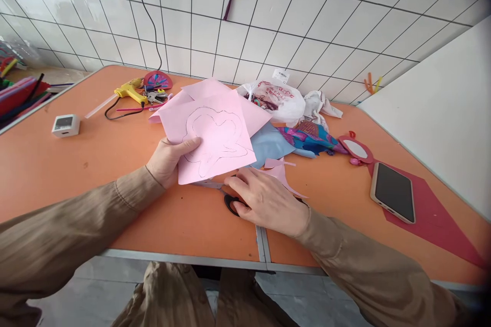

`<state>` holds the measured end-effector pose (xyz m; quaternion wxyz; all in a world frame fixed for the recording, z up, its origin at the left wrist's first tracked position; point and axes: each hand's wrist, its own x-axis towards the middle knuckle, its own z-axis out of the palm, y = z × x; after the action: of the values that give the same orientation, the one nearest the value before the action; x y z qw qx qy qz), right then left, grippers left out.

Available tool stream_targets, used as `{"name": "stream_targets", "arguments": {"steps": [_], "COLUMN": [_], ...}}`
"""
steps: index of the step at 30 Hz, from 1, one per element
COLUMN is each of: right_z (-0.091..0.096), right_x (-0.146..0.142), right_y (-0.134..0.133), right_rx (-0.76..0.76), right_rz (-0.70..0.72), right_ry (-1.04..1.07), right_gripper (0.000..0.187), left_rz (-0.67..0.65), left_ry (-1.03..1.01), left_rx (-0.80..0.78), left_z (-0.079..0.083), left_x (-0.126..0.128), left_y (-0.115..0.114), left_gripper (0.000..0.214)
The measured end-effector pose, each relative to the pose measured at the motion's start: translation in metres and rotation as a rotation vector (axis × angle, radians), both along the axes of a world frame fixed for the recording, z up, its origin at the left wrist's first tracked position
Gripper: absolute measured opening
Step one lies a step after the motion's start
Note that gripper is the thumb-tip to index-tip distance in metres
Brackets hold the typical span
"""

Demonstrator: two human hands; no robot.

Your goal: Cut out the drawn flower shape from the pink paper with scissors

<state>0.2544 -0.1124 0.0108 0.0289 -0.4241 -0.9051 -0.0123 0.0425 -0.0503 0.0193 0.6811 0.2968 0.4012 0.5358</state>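
My left hand (169, 161) pinches the lower left edge of a pink paper sheet (215, 138) that bears a pencilled heart-like outline, holding it tilted above the orange table (95, 163). More pink sheets (245, 107) lie beneath it. My right hand (264, 199) rests palm down on the table, its fingers curled over black-handled scissors (232, 202) whose blades point left under the sheet. Pink paper scraps (282, 168) lie just beyond that hand.
A phone (393, 191) lies on red paper (433, 219) at the right. A blue sheet (268, 143), colourful fabric (310, 138), a white plastic bag (280, 99) and a small mirror (356, 149) sit behind. A yellow glue gun (128, 91), keys (155, 96) and a white box (66, 125) are at the left.
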Motion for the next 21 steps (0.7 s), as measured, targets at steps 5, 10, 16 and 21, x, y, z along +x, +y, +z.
{"name": "stream_targets", "arguments": {"steps": [5, 10, 16, 21], "right_z": [0.002, 0.002, 0.006, 0.012], "right_x": [0.002, 0.004, 0.015, 0.034], "right_y": [-0.004, -0.005, 0.003, 0.014], "right_rx": [0.12, 0.059, -0.4, -0.774], "right_rz": [0.112, 0.263, 0.248, 0.255], "right_ry": [0.023, 0.183, 0.665, 1.237], "right_gripper": [0.041, 0.038, 0.025, 0.048], "left_rz": [0.058, 0.133, 0.202, 0.128], "left_ry": [-0.007, 0.006, 0.07, 0.046], "left_rx": [0.005, 0.107, 0.208, 0.169], "left_z": [0.0, -0.005, -0.008, -0.005], "left_x": [-0.001, -0.007, -0.012, -0.01], "left_y": [0.005, 0.017, 0.023, 0.017], "left_gripper": [0.033, 0.039, 0.041, 0.038]}}
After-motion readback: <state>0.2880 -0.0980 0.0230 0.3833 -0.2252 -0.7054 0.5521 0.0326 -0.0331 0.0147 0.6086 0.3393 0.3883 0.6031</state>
